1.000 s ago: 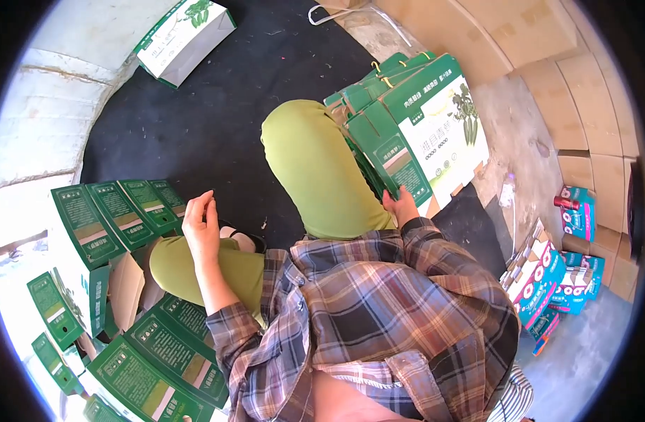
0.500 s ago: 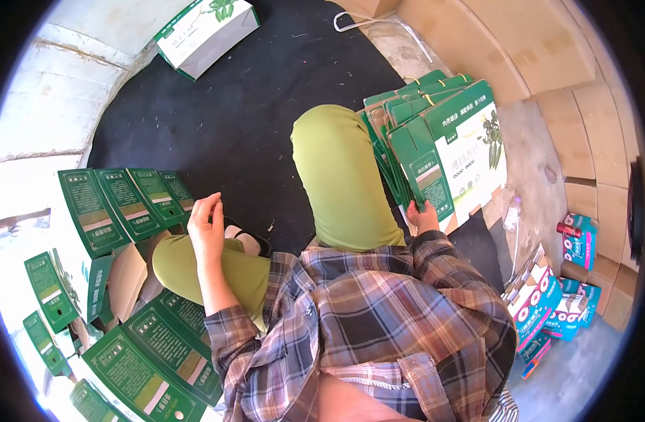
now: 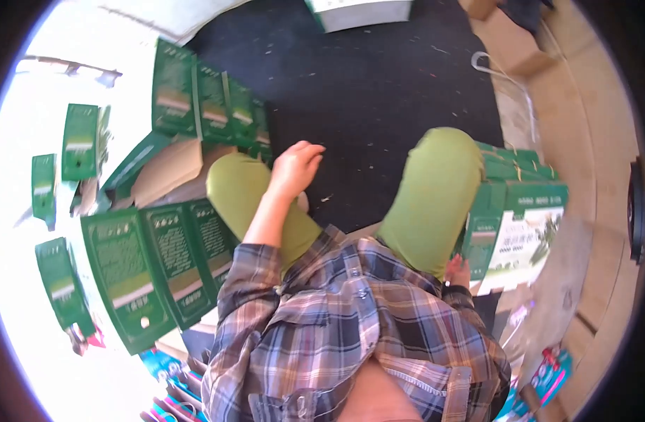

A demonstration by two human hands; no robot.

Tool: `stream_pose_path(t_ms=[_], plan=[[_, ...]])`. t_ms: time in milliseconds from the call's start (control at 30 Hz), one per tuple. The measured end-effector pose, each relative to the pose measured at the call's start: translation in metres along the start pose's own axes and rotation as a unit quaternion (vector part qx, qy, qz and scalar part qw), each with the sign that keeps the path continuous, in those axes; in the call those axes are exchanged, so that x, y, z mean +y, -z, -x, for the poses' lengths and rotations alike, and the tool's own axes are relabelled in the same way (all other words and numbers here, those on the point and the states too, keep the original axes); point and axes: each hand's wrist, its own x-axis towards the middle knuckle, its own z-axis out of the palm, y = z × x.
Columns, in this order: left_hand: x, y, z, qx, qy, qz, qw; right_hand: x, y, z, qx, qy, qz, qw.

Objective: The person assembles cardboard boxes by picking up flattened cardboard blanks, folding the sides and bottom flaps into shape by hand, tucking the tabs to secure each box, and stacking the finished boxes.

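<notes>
My left hand (image 3: 294, 170) is raised over the black mat, fingers loosely bent and nothing in it. Down by my right knee, my right hand (image 3: 458, 272) is at the lower left corner of a folded green-and-white gift carton (image 3: 517, 239). Its fingers seem to grip the carton's edge, though blur hides part of them. This carton lies at the front of a stack of flattened green cartons (image 3: 516, 163) with cord handles. To my left stand several set-up green cartons (image 3: 173, 95), with brown inner flaps (image 3: 169, 172) spread beside my left knee.
More green cartons (image 3: 129, 281) stand in a row at the near left. A white-and-green box (image 3: 364, 15) sits at the far end of the black mat (image 3: 378, 84). Brown cardboard boxes (image 3: 589, 126) line the right side. Blue-and-pink packages (image 3: 551, 376) lie at the lower right.
My view has turned, so the cartons and mat sit differently in it. My right hand stays at the front carton's corner. My left hand remains raised and empty.
</notes>
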Motion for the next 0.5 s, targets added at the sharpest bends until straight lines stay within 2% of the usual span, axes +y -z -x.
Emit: stream_pose_path(t_ms=[67, 100, 200, 233, 267, 333, 400, 433, 500], plan=[[-0.005, 0.001, 0.002, 0.016, -0.009, 0.001, 1.0, -0.003, -0.006, -0.001, 0.013, 0.009, 0.005, 1.0], [-0.002, 0.007, 0.002, 0.019, -0.001, 0.0, 1.0, 0.004, -0.024, 0.008, 0.076, 0.056, 0.016, 0.995], [-0.003, 0.014, 0.004, 0.04, 0.006, 0.028, 0.999, -0.005, -0.033, 0.011, 0.074, 0.048, 0.09, 0.992], [-0.003, 0.016, 0.004, 0.055, -0.001, 0.041, 0.998, -0.007, -0.024, 0.008, 0.0, 0.077, 0.202, 0.976], [-0.001, 0.02, 0.005, 0.08, -0.01, 0.06, 0.995, -0.01, -0.016, 0.002, -0.08, 0.104, 0.31, 0.942], [0.005, 0.038, 0.007, 0.148, -0.028, 0.12, 0.981, -0.016, -0.022, -0.008, -0.063, 0.184, 0.504, 0.842], [0.007, 0.063, 0.013, 0.252, -0.035, 0.111, 0.961, -0.001, -0.085, 0.028, -0.097, 0.011, 0.383, 0.919], [0.007, 0.078, 0.018, 0.299, -0.034, 0.094, 0.949, 0.002, -0.106, 0.034, -0.114, 0.001, 0.395, 0.912], [0.003, 0.103, 0.035, 0.355, -0.003, 0.069, 0.932, 0.011, -0.15, 0.048, -0.059, 0.028, 0.419, 0.906]])
